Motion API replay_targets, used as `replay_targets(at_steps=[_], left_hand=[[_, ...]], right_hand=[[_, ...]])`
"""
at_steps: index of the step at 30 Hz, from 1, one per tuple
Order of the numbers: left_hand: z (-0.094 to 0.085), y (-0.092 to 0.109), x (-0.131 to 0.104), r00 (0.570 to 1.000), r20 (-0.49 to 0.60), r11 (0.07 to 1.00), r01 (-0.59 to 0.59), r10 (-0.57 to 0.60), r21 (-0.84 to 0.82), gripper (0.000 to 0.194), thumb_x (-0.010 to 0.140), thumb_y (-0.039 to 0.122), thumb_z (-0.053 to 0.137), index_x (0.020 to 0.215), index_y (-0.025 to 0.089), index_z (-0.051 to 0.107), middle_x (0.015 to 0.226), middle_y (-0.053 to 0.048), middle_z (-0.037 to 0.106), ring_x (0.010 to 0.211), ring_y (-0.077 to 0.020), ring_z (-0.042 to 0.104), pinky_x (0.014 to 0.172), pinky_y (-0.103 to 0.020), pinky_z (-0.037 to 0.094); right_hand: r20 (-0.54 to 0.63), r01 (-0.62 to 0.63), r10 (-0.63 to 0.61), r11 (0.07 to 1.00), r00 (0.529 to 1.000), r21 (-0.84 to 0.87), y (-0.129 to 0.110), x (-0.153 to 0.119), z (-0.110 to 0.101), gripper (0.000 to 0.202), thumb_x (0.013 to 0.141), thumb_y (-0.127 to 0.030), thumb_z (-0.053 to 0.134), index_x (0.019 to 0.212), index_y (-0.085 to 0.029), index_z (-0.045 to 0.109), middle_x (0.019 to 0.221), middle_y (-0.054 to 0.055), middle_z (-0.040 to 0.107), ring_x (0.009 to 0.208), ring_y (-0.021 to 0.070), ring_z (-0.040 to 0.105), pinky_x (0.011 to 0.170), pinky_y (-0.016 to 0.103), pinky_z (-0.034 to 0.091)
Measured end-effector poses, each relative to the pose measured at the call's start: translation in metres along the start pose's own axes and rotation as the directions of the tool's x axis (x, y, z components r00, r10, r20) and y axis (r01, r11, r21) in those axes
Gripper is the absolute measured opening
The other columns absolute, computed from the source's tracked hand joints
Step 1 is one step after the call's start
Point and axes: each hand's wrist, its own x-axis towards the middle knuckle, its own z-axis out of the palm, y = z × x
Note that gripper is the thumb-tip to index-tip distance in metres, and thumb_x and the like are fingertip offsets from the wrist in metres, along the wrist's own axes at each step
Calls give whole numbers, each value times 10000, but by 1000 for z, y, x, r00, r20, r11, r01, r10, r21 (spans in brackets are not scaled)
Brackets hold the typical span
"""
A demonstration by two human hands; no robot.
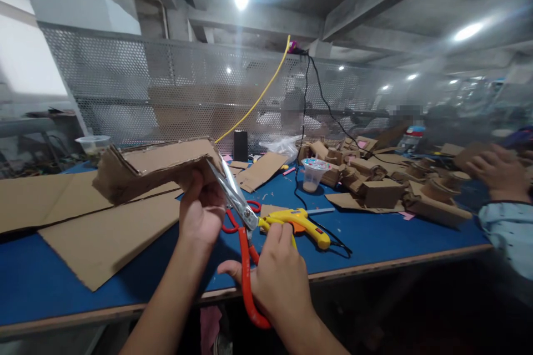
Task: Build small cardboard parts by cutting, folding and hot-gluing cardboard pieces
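My left hand [202, 205] grips a folded cardboard piece [175, 162] from below, holding it raised above the table. In my right hand [280, 266] is a pair of scissors [240, 205] with red handles, my fingers closed around them. The silver blades are parted and their tips reach the right edge of the cardboard piece. Just beyond my right hand a yellow hot glue gun [314, 227] lies on the blue table [325, 263]. Another red-handled tool [228, 223] lies behind the scissors, partly hidden.
Flat cardboard sheets [104, 238] cover the left side. A plastic cup [313, 175] stands mid-table, before many cut cardboard parts [381, 194]. Black cables [306, 100] hang from above. Another person's hand [499, 172] is at the far right.
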Motion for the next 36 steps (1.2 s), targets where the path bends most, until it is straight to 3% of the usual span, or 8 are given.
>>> replay_targets(at_steps=[4, 11, 17, 24, 31, 36], left_hand=[[7, -1, -8, 996, -28, 992, -85, 83, -89, 132, 838, 127, 708, 835, 258, 718, 677, 75, 736, 659, -70, 702, 688, -127, 551], [12, 0, -10, 994, -99, 989, -67, 54, -134, 278, 961, 75, 488, 895, 215, 719, 617, 36, 726, 526, -79, 668, 592, -140, 551], [6, 0, -7, 996, -84, 991, -43, 32, -130, 179, 895, 89, 623, 946, 225, 727, 631, 40, 732, 546, -81, 678, 570, -139, 540], [7, 1, -7, 993, -111, 991, -51, 37, -125, 206, 891, 79, 620, 971, 238, 722, 656, 37, 742, 589, -97, 698, 590, -151, 544], [14, 5, -11, 989, -149, 989, -42, 21, -139, 280, 928, 52, 532, 765, 224, 682, 618, 42, 724, 551, -78, 674, 591, -137, 544], [17, 5, -16, 986, -165, 991, 1, -23, -132, 300, 907, 12, 517, 742, 205, 677, 650, 20, 739, 579, -96, 696, 589, -156, 556]], right_hand=[[-21, 5, -7, 996, 1000, -84, 0, -2, 1, 838, 673, -960, 296, 812, -165, 519, 743, 136, 569, 525, 269, 645, 395, 332, 482], [76, 42, -39, 998, 996, -43, 9, 1, -1, 794, 711, -926, 329, 792, -166, 547, 701, 114, 589, 542, 242, 658, 440, 297, 472], [89, 92, -86, 993, 992, -75, 18, 6, 0, 770, 774, -890, 313, 785, -169, 581, 686, 113, 615, 532, 248, 651, 423, 300, 390], [119, 124, -111, 987, 987, -105, 21, 9, 1, 664, 905, -751, 308, 747, -174, 596, 651, 119, 644, 490, 226, 641, 404, 288, 301], [111, 154, -154, 988, 982, 10, 32, 12, 1, 627, 909, -749, 299, 765, -196, 558, 660, 100, 641, 573, 252, 661, 456, 301, 358], [101, 98, -106, 992, 989, 82, 36, 8, 5, 653, 811, -822, 428, 869, -178, 524, 722, 78, 632, 626, 260, 680, 473, 307, 427]])
